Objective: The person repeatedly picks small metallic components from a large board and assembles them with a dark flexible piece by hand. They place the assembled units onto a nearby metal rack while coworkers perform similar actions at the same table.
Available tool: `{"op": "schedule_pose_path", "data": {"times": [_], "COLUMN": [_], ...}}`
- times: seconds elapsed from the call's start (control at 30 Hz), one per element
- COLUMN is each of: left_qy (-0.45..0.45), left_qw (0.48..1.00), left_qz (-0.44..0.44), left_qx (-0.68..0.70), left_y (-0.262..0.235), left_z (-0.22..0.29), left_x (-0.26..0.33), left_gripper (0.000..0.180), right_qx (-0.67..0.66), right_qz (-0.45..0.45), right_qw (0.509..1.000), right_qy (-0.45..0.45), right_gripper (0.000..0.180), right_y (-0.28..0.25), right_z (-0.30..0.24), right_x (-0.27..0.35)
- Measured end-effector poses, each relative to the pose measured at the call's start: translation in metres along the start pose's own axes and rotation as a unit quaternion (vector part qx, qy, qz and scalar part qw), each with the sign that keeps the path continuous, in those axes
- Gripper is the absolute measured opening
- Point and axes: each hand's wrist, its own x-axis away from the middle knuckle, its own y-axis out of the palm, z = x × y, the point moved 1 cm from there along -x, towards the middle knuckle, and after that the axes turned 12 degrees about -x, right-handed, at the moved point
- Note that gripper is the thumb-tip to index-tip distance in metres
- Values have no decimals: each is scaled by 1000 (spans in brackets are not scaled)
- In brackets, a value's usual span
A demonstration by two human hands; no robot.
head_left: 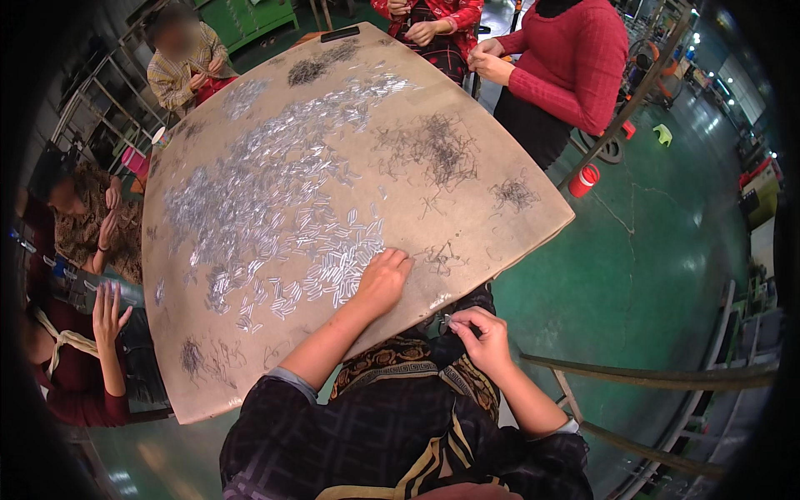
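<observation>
A broad heap of small shiny silver metal strips [275, 200] covers much of the brown tabletop [508, 229]. My left hand [385, 282] rests on the table at the heap's near right edge, beside several loose strips. Its fingers are curled together, and what lies under them is hidden. Off the table's near edge, over my lap, my right hand [485, 340] is closed in a pinch. A small silvery metal piece [446, 320] shows at its fingertips, too small to make out its exact shape.
Tangles of thin dark wire-like bits [437, 150] lie on the table, with a smaller pile [515, 193] near the right corner. A dark flat object [340, 34] sits at the far edge. Several people work around the table. A red bucket [584, 180] stands on the green floor.
</observation>
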Motion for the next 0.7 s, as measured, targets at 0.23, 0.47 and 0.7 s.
{"op": "schedule_pose_path", "data": {"times": [0.23, 0.47, 0.7], "left_qy": [-23, 29, -162], "left_qw": [999, 992, 898], "left_qz": [-39, -58, -157], "left_qx": [-25, -105, 378], "left_y": [31, 32, -29], "left_z": [3, 10, 12], "left_x": [-28, -52, -33], "left_gripper": [12, 10, 2], "right_qx": [13, 19, 26], "right_qz": [1, 1, 24], "right_qw": [1000, 1000, 999], "right_qy": [-5, -15, -6], "right_gripper": [11, 11, 10], "right_y": [2, 3, 5], "right_z": [1, 3, 7], "right_x": [1, 1, 2]}}
